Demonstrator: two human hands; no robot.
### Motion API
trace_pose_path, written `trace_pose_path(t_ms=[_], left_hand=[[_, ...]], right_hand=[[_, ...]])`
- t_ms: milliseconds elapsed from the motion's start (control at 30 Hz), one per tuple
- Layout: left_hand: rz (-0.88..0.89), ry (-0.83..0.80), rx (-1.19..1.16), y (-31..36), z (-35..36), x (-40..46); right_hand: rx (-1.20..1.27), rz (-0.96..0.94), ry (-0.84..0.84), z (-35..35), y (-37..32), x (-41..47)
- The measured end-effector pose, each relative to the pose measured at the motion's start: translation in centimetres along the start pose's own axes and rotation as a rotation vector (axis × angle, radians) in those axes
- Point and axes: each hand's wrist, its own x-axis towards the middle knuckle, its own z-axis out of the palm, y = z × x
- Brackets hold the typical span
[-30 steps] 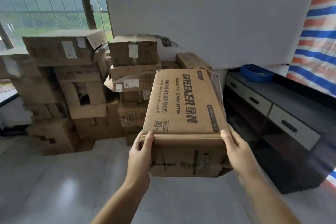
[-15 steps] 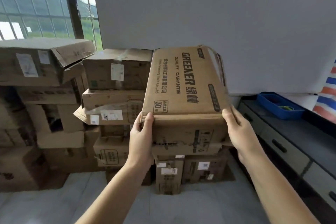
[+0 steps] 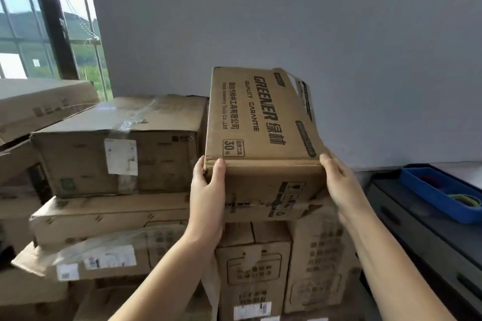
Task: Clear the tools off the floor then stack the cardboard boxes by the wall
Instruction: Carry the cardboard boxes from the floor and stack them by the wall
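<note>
A brown cardboard box (image 3: pixel 260 122) printed "GREENER" is held at chest height over the right-hand stack of boxes (image 3: pixel 253 263) by the grey wall. My left hand (image 3: pixel 207 193) grips its near left corner, thumb on top. My right hand (image 3: pixel 339 185) holds its near right corner, fingers under the edge. The box's bottom touches or sits just above the stacked box beneath; I cannot tell which. A flap on its far right side is torn and sticks up.
A taller stack of taped boxes (image 3: pixel 117 154) stands directly left, more boxes beyond it under the window (image 3: pixel 47 34). At right is a dark drawer cabinet (image 3: pixel 417 237) with a blue tray (image 3: pixel 438 193) on top.
I have walked up to the stacks with the box, which now sits higher and closer to the wall, over the right-hand stack. Both hands keep the same hold.
</note>
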Motion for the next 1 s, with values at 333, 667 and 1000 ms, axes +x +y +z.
trace_pose_path(t_ms=[333,667,1000], left_hand=[[-0.13,0.122,0.101,-6.9,3.8,14.2],[-0.264,0.333,0.191,-13.5,6.3,25.6],[-0.299,0.322,0.13,-14.7,6.6,29.8]], right_hand=[[-0.006,0.191,-0.052,6.6,7.6,16.1],[-0.107,0.234,-0.22,11.9,12.7,25.9],[-0.2,0.204,-0.299,14.8,14.0,29.9]])
